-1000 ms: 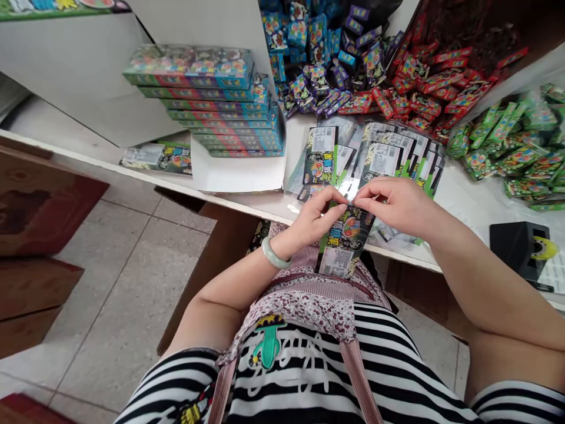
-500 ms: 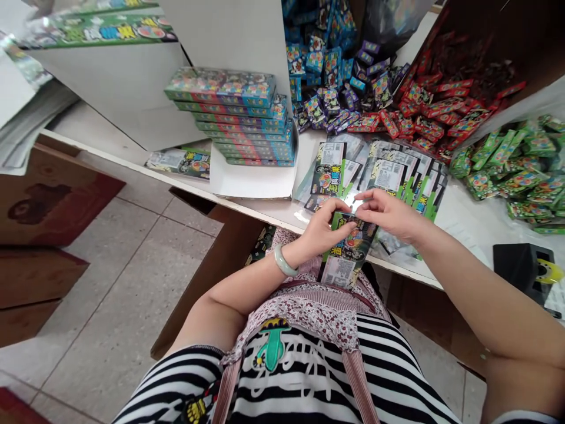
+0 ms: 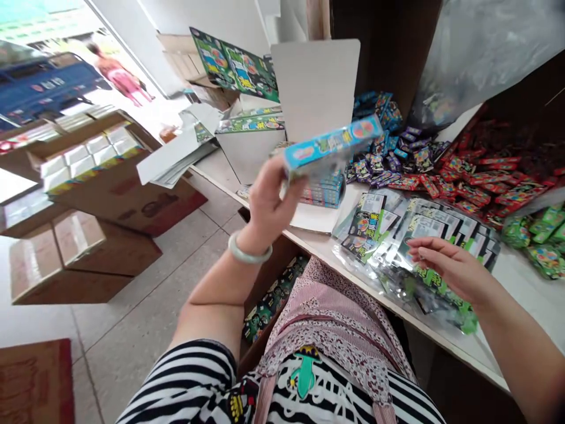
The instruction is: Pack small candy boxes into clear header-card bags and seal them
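Observation:
My left hand (image 3: 271, 197) is closed on the near end of a flat printed box (image 3: 333, 143). A light blue printed side of this box faces up and toward me. The box is raised and tilted in front of a stack of similar flat boxes (image 3: 324, 195), partly hiding it. The stack rests in an open white carton (image 3: 315, 70) with its lid upright. My right hand (image 3: 452, 268) holds nothing, fingers apart and slightly curled. It hovers over clear plastic bags with black and green printed cards (image 3: 428, 232) spread on the white table.
Heaps of small blue (image 3: 382, 115), purple (image 3: 382, 162), red (image 3: 489, 176) and green packets (image 3: 545, 232) lie along the table's back. White cartons (image 3: 251, 150) stand left. Brown boxes (image 3: 83, 247) sit on the floor. A person (image 3: 121, 73) is outside near a blue vehicle.
My hands were together on a black and green printed pack at the table edge. The left has risen leftward with a flat box; the right has moved apart, empty. The view has turned left.

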A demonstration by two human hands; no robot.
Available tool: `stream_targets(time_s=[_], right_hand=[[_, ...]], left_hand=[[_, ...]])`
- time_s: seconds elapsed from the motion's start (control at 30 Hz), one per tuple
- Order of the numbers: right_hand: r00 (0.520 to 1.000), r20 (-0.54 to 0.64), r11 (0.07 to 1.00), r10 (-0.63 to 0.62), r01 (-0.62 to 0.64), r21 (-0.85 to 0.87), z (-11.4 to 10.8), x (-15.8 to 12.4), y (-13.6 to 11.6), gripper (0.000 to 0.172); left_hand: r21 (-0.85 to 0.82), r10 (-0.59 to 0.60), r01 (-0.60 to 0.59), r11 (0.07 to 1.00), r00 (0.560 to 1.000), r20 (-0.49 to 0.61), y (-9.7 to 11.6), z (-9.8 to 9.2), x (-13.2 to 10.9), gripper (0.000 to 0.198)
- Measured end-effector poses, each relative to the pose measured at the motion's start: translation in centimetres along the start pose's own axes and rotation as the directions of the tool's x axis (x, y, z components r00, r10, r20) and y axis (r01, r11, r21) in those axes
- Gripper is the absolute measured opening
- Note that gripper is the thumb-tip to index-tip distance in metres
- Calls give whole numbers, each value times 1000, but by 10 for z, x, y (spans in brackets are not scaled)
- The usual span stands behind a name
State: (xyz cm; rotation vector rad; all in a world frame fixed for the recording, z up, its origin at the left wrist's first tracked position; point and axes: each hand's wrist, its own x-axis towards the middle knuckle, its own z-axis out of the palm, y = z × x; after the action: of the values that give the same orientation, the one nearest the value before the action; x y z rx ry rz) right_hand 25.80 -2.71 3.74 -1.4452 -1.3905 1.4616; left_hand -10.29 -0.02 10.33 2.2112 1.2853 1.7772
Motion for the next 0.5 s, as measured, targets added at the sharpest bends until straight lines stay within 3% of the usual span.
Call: stream_targets(time_s=[0.07, 0.13, 0.23, 0.3, 0.4, 0.5], right_hand=[[1000, -15, 998, 3, -4, -70, 3, 1, 9, 61], [1000, 23, 992, -1, 4, -125, 11, 1, 17, 65], [991, 126, 985, -36, 57, -166, 25, -1, 24, 66], [983, 178, 978, -48, 83, -191, 27, -3, 27, 62], [975, 217, 963, -49, 104, -247, 19, -2, 30, 53], [973, 209, 927, -96, 164, -338, 10, 18, 26, 41]], left_hand=[[250, 96, -112, 962, 993, 73, -30, -3, 36, 31], [402, 82, -171, 900, 970, 229, -64, 8, 57, 36], [509, -13, -218, 832, 911, 413, -108, 30, 63, 42], [530, -92, -212, 821, 867, 490, -126, 39, 58, 47], [524, -163, -153, 838, 846, 508, -133, 43, 47, 54], [452, -106, -122, 884, 888, 447, -113, 53, 24, 64]])
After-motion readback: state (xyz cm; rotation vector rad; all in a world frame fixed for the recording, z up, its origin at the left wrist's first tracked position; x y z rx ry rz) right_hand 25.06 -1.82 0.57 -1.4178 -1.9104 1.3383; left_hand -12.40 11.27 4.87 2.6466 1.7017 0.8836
